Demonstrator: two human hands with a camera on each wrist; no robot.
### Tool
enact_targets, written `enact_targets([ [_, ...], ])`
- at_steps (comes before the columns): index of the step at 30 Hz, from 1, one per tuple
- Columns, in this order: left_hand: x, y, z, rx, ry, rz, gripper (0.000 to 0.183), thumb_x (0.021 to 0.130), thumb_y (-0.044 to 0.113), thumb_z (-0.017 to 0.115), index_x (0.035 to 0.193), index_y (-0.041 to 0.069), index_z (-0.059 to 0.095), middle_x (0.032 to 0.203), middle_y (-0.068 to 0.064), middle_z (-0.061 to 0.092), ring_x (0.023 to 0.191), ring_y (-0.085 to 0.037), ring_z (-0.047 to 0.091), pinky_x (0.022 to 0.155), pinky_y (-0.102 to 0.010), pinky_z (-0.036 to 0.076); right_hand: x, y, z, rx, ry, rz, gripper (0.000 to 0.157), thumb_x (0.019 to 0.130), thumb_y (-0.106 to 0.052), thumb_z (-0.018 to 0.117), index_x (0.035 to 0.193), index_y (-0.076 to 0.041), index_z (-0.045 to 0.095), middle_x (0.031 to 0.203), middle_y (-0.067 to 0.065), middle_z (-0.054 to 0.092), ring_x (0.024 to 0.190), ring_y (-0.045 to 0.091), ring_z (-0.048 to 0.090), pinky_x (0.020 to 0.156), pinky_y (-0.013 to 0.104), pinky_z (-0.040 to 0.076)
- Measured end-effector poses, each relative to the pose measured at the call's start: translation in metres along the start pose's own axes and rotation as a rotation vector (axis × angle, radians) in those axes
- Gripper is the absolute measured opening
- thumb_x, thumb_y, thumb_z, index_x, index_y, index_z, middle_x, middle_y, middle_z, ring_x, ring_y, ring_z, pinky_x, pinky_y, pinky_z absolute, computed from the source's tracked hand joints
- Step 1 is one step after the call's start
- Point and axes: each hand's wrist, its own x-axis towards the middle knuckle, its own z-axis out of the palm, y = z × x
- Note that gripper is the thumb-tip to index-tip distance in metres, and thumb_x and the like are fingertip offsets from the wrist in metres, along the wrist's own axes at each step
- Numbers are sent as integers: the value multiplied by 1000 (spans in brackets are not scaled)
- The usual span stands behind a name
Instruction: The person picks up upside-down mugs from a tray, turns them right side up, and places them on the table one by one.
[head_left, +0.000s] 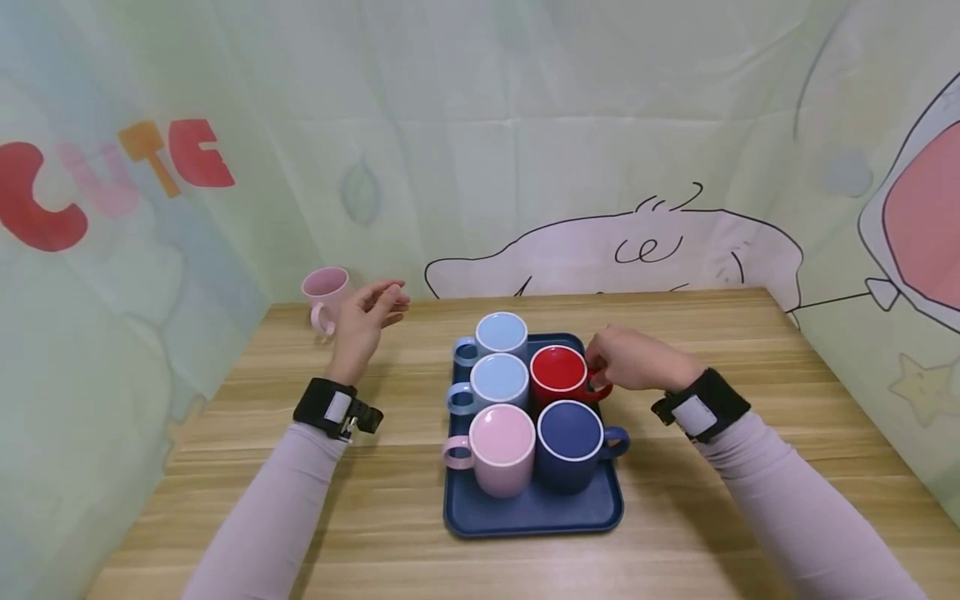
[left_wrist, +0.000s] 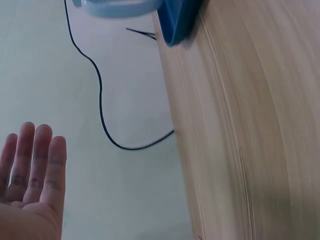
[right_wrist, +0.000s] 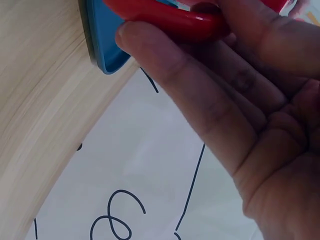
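My right hand (head_left: pixel 633 357) pinches the handle of a red mug (head_left: pixel 558 369) between thumb and fingers; in the right wrist view the red handle (right_wrist: pixel 175 22) lies between them. The red mug stands at the right side of a dark blue tray (head_left: pixel 525 518). On the same tray are two light blue mugs (head_left: pixel 501 333), a pink mug (head_left: pixel 502 442) and a navy mug (head_left: pixel 570 437). My left hand (head_left: pixel 366 321) is over the table's back left, its fingers straight in the left wrist view, holding nothing. Beside it, partly behind the wrist, stands another pink mug (head_left: pixel 327 287).
The wooden table (head_left: pixel 405 517) backs onto a printed cloth curtain (head_left: pixel 600 150) with cartoon drawings, which also hangs at both sides. Handles of the light blue and pink mugs on the tray point left; the navy mug's handle points right, past the tray's edge.
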Motion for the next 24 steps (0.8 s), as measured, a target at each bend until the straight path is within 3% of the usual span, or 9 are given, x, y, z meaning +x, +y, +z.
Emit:
enact_targets([
  [11, -9, 11, 20, -95, -103, -24, 48, 106, 36, 61, 133, -3, 64, 120, -29, 66, 102, -26, 70, 88, -31, 61, -2, 1, 0, -10, 50, 5, 10, 88, 1, 80, 96, -5, 82, 83, 4, 75, 70, 16, 62, 70, 32, 61],
  [24, -14, 29, 32, -158, -178, -57, 47, 107, 35, 61, 133, -3, 65, 127, -26, 64, 110, -36, 67, 89, -32, 61, -8, -3, -18, -18, 126, -35, 8, 88, 1, 79, 94, -3, 81, 79, 3, 74, 68, 17, 59, 64, 30, 57],
])
